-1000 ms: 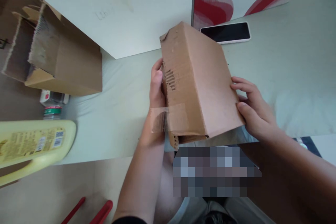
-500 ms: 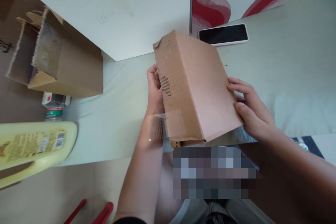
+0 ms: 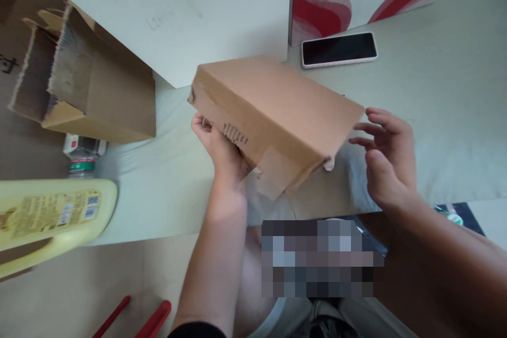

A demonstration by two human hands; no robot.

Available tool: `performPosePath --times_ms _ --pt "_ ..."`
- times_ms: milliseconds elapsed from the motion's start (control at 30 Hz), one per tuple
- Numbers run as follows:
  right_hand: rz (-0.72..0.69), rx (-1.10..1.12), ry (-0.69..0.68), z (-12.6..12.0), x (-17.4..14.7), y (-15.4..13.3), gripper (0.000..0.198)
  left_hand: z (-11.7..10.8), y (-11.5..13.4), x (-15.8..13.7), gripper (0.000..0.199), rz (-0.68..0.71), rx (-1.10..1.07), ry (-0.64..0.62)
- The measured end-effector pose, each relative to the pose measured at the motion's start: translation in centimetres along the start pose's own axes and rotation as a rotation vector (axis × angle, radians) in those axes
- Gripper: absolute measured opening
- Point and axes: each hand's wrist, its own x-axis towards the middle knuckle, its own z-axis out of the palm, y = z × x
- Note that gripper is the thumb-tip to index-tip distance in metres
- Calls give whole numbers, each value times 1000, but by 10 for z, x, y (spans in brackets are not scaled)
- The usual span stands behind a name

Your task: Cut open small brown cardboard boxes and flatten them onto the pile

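Observation:
A brown cardboard box (image 3: 273, 103) is held tilted above the pale cloth-covered surface, its broad plain face turned up. My left hand (image 3: 224, 150) grips it from below at the left, with the fingers partly hidden behind its torn, ridged side. Clear tape (image 3: 273, 169) hangs loose from the near edge of that side. At the box's right corner my right hand (image 3: 390, 156) has its fingers apart. The index fingertip is at the corner, and whether it touches I cannot tell.
Behind the box stand a white panel (image 3: 222, 16) and a red-and-white carton (image 3: 322, 5). A phone (image 3: 339, 49) lies before the carton. To the left are an open cardboard box (image 3: 119, 90), a green-capped bottle (image 3: 82, 165) and a yellow jug (image 3: 59, 211). Red handles (image 3: 154, 319) show below.
The box has turned and tipped, so its broad face now points more upward and its far end has swung left. My right hand's fingers have come off its side and spread.

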Motion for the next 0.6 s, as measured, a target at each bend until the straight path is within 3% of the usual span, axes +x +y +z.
performPosePath --times_ms 67,133,267,400,600 --pt "-28 18 44 2 0 -5 43 0 -4 4 41 80 -26 115" --pt "-87 4 45 5 -1 -13 39 0 -9 8 42 161 15 147" --pt "-246 -64 -88 13 -3 -31 38 -1 -16 11 45 269 -11 110" --pt "-276 -58 -230 21 -3 -39 44 -3 -21 9 43 283 21 40" --pt "-273 -12 -147 27 -3 -30 54 -1 -16 -1 56 316 110 13"
